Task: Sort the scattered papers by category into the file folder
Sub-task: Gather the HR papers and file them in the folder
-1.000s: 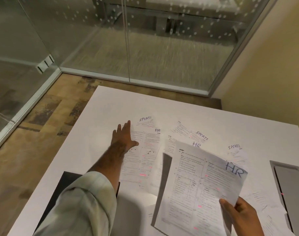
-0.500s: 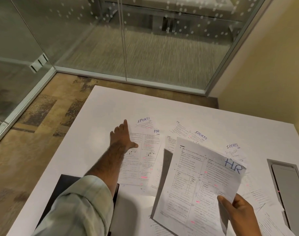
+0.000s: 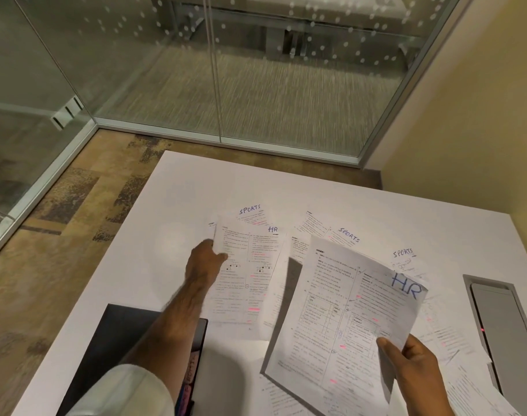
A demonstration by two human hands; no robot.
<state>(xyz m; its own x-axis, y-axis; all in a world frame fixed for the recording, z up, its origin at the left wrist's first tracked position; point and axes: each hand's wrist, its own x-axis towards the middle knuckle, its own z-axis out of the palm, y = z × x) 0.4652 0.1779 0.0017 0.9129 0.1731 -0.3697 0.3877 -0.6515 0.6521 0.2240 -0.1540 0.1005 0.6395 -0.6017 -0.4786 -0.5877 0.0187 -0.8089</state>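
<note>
Two HR sheets are in hand, seemingly to gather that category together. At the lower right of the frame the right hand [image 3: 418,373] pinches the raised HR page [image 3: 350,325] by its near corner, keeping it clear of the scattered papers [image 3: 349,235] marked SPORTS on the white table [image 3: 178,205]. Centre frame, the left hand [image 3: 205,259] has closed on the left edge of the second HR sheet [image 3: 250,274]; a second ago it lay flat and open there. The dark file folder [image 3: 118,349] waits at lower left under the forearm.
</note>
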